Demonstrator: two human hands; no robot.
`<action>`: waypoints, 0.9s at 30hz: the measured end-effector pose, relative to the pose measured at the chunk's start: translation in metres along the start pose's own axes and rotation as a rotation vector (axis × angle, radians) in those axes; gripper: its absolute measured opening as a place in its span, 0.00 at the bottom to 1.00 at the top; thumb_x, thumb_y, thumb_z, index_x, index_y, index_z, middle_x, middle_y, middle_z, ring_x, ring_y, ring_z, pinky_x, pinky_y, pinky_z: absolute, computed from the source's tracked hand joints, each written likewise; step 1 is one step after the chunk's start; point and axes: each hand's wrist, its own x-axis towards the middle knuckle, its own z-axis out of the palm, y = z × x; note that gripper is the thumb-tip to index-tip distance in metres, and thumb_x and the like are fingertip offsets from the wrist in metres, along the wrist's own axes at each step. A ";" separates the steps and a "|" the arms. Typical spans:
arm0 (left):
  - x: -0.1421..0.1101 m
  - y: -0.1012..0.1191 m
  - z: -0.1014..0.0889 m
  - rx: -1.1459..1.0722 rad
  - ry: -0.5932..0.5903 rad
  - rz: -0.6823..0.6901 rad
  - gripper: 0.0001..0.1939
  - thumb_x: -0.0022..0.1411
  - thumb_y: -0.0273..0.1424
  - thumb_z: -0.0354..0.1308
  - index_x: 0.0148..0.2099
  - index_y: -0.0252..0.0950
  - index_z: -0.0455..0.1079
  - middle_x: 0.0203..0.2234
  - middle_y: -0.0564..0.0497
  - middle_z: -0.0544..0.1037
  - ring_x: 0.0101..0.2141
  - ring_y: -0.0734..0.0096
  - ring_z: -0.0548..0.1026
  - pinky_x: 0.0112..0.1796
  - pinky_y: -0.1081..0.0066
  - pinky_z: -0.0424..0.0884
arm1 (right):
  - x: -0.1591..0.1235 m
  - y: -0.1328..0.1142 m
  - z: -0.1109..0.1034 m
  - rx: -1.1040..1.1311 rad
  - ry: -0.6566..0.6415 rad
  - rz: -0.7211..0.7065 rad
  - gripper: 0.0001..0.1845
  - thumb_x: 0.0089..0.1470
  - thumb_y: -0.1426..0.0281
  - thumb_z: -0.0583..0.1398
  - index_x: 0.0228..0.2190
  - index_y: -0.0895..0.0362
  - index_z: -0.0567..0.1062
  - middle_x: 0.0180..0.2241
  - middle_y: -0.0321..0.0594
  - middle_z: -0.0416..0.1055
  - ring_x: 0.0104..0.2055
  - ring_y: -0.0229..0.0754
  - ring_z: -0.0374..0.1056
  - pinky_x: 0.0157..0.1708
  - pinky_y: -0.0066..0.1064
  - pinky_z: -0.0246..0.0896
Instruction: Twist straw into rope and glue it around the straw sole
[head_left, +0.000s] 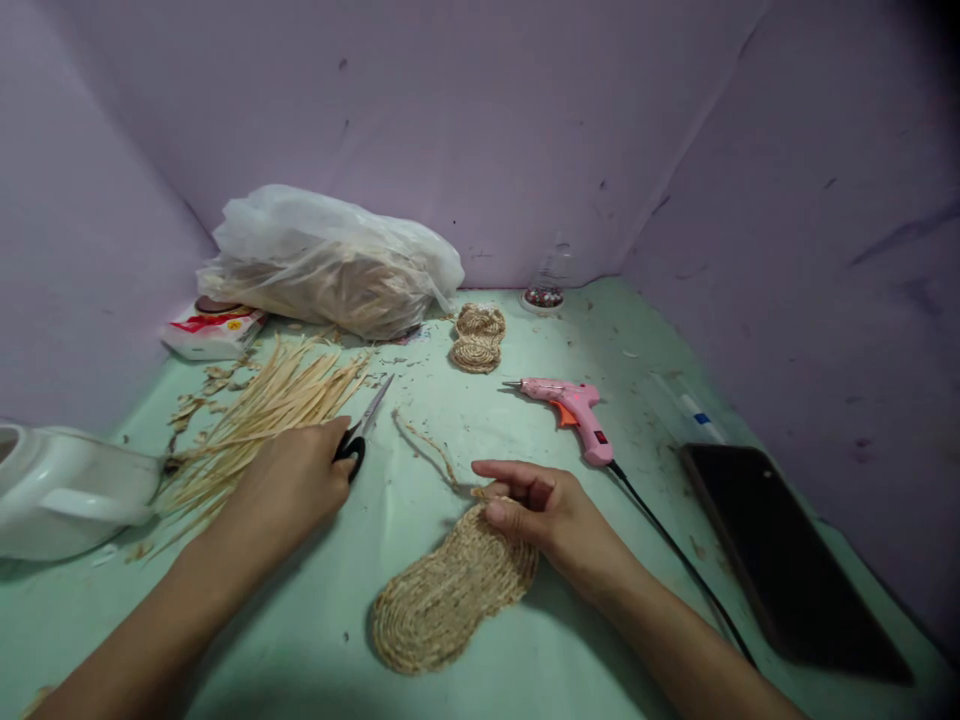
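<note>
My right hand (551, 515) grips the upper end of a woven straw sole-shaped piece (450, 600), thumb on top and fingers at its far edge. From that end a loose twisted straw cord (431, 450) trails away to the upper left. My left hand (304, 470) is closed at the black handles of a pair of scissors (367, 420), whose blades point away to the upper right. Part of the handles is hidden by the fingers. Just left of that hand lies a spread bundle of pale dry straw strips (277, 390).
A pink glue gun (574, 405) with a black cord lies right of centre. Behind are a smaller woven piece (478, 338), a plastic bag (337, 260) and a clear container of beads (545, 290). A white jug (75, 500) stands left; a dark phone-like slab (787, 560) lies right.
</note>
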 end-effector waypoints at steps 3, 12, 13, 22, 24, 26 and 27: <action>0.006 -0.012 0.002 0.161 -0.026 -0.007 0.12 0.56 0.28 0.45 0.34 0.33 0.69 0.29 0.38 0.76 0.30 0.56 0.73 0.27 0.67 0.58 | -0.001 -0.001 0.000 0.027 -0.069 0.016 0.24 0.31 0.71 0.71 0.35 0.60 0.74 0.24 0.34 0.73 0.25 0.33 0.68 0.29 0.28 0.60; -0.029 0.041 0.005 -0.794 0.133 0.487 0.10 0.58 0.31 0.51 0.33 0.35 0.73 0.29 0.50 0.76 0.32 0.71 0.72 0.35 0.73 0.64 | -0.001 0.005 0.003 0.032 -0.075 0.005 0.19 0.31 0.70 0.71 0.27 0.60 0.70 0.21 0.33 0.73 0.22 0.31 0.67 0.26 0.25 0.59; -0.030 0.048 0.007 -0.878 0.079 0.431 0.10 0.58 0.31 0.51 0.30 0.34 0.72 0.27 0.50 0.75 0.30 0.72 0.71 0.33 0.73 0.64 | -0.002 0.005 0.003 0.023 -0.073 -0.001 0.20 0.31 0.70 0.71 0.27 0.60 0.70 0.21 0.33 0.73 0.22 0.31 0.67 0.26 0.25 0.59; -0.019 0.066 0.025 -1.410 -0.306 -0.034 0.13 0.42 0.36 0.64 0.24 0.31 0.68 0.17 0.55 0.68 0.20 0.80 0.62 0.24 0.76 0.58 | -0.004 0.004 0.007 -0.073 -0.024 -0.046 0.17 0.30 0.69 0.71 0.26 0.60 0.73 0.21 0.33 0.71 0.22 0.31 0.63 0.25 0.26 0.56; -0.020 0.066 0.024 -1.366 -0.278 0.022 0.12 0.42 0.34 0.64 0.27 0.31 0.70 0.18 0.55 0.69 0.21 0.79 0.63 0.24 0.76 0.59 | -0.004 0.004 0.008 -0.066 -0.006 -0.053 0.17 0.29 0.70 0.71 0.25 0.60 0.74 0.20 0.32 0.70 0.22 0.30 0.62 0.25 0.25 0.55; -0.022 0.067 0.024 -1.296 -0.263 0.051 0.09 0.43 0.32 0.63 0.27 0.31 0.71 0.17 0.55 0.69 0.20 0.79 0.62 0.23 0.76 0.58 | -0.004 0.004 0.009 -0.058 0.011 -0.052 0.15 0.29 0.71 0.71 0.25 0.61 0.75 0.19 0.31 0.70 0.21 0.29 0.61 0.24 0.25 0.54; -0.022 0.067 0.024 -1.256 -0.251 0.053 0.08 0.44 0.32 0.62 0.26 0.31 0.71 0.17 0.56 0.68 0.19 0.80 0.61 0.23 0.76 0.58 | -0.004 0.005 0.009 -0.056 0.018 -0.050 0.15 0.29 0.71 0.70 0.24 0.61 0.75 0.18 0.31 0.69 0.20 0.29 0.61 0.23 0.25 0.53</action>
